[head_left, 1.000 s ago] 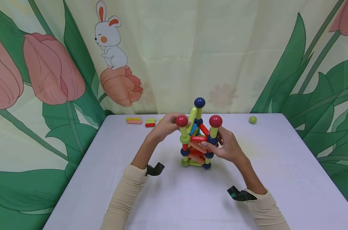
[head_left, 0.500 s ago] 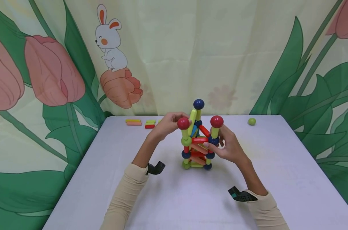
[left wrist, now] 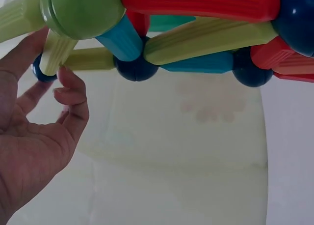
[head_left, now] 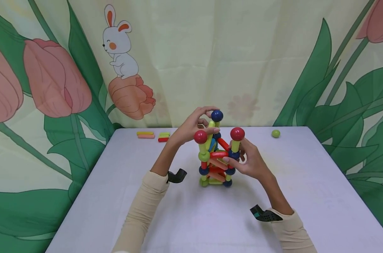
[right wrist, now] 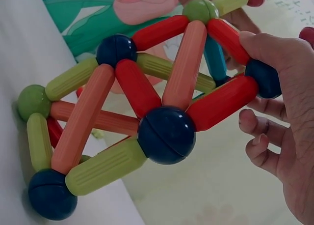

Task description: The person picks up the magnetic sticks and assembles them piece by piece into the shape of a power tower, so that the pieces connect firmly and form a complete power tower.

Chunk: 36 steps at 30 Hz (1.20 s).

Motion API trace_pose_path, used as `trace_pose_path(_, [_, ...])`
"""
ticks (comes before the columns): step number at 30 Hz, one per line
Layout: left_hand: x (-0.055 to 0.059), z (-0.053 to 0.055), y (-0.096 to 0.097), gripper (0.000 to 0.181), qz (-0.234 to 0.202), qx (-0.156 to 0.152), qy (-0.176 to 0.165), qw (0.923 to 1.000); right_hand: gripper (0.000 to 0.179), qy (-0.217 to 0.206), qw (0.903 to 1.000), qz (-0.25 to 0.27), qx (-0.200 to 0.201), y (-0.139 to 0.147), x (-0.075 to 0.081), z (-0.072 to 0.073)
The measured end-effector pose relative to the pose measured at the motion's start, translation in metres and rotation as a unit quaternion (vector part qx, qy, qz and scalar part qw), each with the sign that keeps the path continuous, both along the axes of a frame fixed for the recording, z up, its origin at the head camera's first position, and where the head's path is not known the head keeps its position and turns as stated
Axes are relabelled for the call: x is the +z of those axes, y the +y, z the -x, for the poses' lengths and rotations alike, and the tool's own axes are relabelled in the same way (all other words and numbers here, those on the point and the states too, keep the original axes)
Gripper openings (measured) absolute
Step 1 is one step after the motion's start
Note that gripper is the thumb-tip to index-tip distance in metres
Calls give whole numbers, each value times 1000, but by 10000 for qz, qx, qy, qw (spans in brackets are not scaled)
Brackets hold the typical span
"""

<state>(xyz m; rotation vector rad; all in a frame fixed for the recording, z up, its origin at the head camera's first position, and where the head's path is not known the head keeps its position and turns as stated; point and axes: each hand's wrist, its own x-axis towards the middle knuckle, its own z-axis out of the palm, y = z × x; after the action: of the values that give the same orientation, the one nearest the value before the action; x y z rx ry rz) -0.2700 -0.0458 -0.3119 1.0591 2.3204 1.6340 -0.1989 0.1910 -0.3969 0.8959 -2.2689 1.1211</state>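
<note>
A tower of coloured rods and balls (head_left: pixel 217 170), like a magnetic building set, stands upright on the table. My left hand (head_left: pixel 191 127) is at its rear top, thumb and fingers about a light green rod (left wrist: pixel 58 53) beside the top dark blue ball (head_left: pixel 217 116); the exact contact is partly hidden. My right hand (head_left: pixel 249 160) grips the tower at its right front, with the thumb by a red rod (right wrist: pixel 228 41) and a dark blue ball (right wrist: pixel 263 78). Two red balls top the front posts, the left red ball (head_left: pixel 200 137) and the right red ball (head_left: pixel 237 134).
Loose rods lie at the table's back left: a yellow and pink pair (head_left: pixel 145 135), and green and red ones (head_left: pixel 164 137). A loose green ball (head_left: pixel 275 133) sits at the back right. A printed curtain (head_left: pixel 185 70) hangs behind the table (head_left: pixel 191 218).
My left hand has moved up and to the right, from beside the leaning green rod to the top blue ball. My right hand keeps its grip, and the tower stays about where it was.
</note>
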Motion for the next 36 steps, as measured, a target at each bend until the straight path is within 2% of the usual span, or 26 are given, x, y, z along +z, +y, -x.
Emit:
trace_pose_path(5, [2, -2, -2, 52, -346, 247, 13, 9991, 46, -50, 9999, 109, 31, 2, -1, 2])
trace_pose_path(12, [0, -2, -8, 45, -434, 450, -33, 9980, 49, -232, 9991, 335, 73, 4, -2, 6])
trace_pose_path(16, [-12, 7, -21, 35, -625, 934, -17, 9937, 49, -378, 9976, 574, 92, 8, -8, 11])
trace_pose_path(20, [-36, 21, -46, 31, -513, 1704, -98, 9840, 45, -709, 9924, 991, 166, 11, -13, 13])
trace_pose_path(22, [-52, 30, -64, 30, -306, 2166, -202, 9756, 42, -952, 9879, 1197, 252, 11, -14, 14])
trace_pose_path(24, [-71, 38, -84, 28, -54, 2673, -323, 9631, 40, -1211, 9824, 1378, 363, 12, -14, 15])
trace_pose_path(27, [-100, 49, -115, 24, 439, 3484, -411, 9354, 38, -1471, 9742, 1602, 603, 15, -16, 19])
trace_pose_path(29, [-119, 55, -135, 22, 792, 3915, -404, 9159, 37, -1644, 9678, 1760, 725, 16, -17, 22])
trace_pose_path(32, [-144, 60, -160, 26, 1281, 4362, -440, 8896, 37, -1856, 9582, 1971, 928, 18, -20, 27])
trace_pose_path(36, [-164, 63, -182, 39, 1825, 4652, -886, 8616, 37, -2023, 9453, 2215, 1284, 17, -24, 34])
